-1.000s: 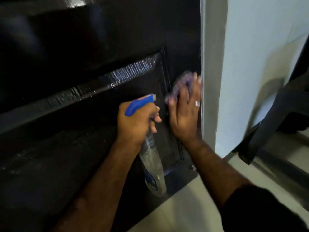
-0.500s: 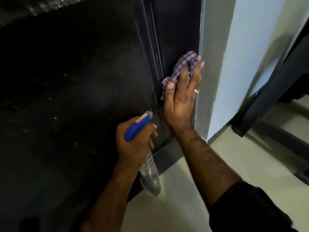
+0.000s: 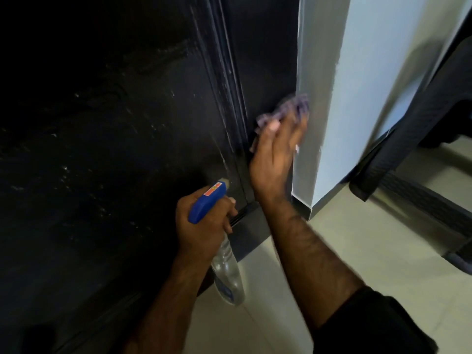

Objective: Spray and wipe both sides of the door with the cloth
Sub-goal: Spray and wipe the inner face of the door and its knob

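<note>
Right hand [image 3: 274, 154] lower, flat on cloth [image 3: 286, 111]; left hand [image 3: 201, 226] gripping spray bottle [image 3: 224, 267], label unreadable.

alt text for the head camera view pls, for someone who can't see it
A person's right hand presses a purple checked cloth against the right edge of a black door, beside a pale wall corner. The left hand grips a clear spray bottle with a blue trigger head, hanging over the tiled floor.
</note>
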Demonstrator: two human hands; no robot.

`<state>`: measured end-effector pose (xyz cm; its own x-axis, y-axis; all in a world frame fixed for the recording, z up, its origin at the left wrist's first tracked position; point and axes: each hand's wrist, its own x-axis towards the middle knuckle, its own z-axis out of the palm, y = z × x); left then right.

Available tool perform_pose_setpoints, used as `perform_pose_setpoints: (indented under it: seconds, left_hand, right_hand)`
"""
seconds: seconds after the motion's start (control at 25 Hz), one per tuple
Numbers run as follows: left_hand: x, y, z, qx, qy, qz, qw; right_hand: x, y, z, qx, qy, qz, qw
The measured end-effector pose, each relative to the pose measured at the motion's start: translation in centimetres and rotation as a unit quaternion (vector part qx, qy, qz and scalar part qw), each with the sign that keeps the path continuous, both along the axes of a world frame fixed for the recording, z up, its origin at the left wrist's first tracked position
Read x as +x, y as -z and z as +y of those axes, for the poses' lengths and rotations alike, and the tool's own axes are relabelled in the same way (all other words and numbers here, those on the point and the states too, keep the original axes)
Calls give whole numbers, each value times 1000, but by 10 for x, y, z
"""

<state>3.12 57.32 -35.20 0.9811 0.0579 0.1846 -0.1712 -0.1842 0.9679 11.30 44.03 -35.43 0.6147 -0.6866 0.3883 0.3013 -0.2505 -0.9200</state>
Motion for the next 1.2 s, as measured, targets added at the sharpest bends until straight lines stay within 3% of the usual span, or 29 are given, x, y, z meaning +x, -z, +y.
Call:
perform_pose_setpoints:
  seconds: [0.08,0.12,0.24,0.32,0.4,0.52,0.64,0.72,0.8,0.92,1.04,1.12,1.2]
  left_hand:
    - [1,-1,4,14,7,-17,1000]
    - [-1,0,4,20,9,-22,1000]
    - [-5,8,5,28,3,7,1000]
    - [-7,19,5,44,-20,59,997]
    - [-11,27,8,62,-67,101,991]
    - [-18,22,14,52,-107,68,991]
    - [-16,1,24,-59,-126,22,990]
    - [-20,-10,30,-90,-119,-14,989]
    - [-29,-14,36,-97,-123,-14,987]
    - [-40,-1,46,-77,-136,36,987]
    - [-42,-2,46,-58,-140,71,986]
    - [-38,-23,42,-63,-127,47,989]
    - [-31,-49,36,-70,-86,6,994]
  right_hand:
    - [8,8,-4,-97,12,-46,994]
    - [4,30,-1,-89,10,-22,996]
    - [-28,127,24,130,-16,169,977]
    - [-45,151,40,193,-47,230,953]
    - [-52,121,48,152,-50,203,966]
    - [-58,31,47,-51,-21,-5,998]
    - [-40,-18,49,-226,-28,-139,964]
    - [-33,18,52,-256,-49,-129,957]
    - [-51,90,54,-248,-75,-47,965]
    - [-87,165,62,-137,-76,115,981]
    - [-72,112,61,15,-43,104,994]
    - [-52,31,48,-16,-20,-6,1000]
    - [-36,-46,29,-104,5,-130,986]
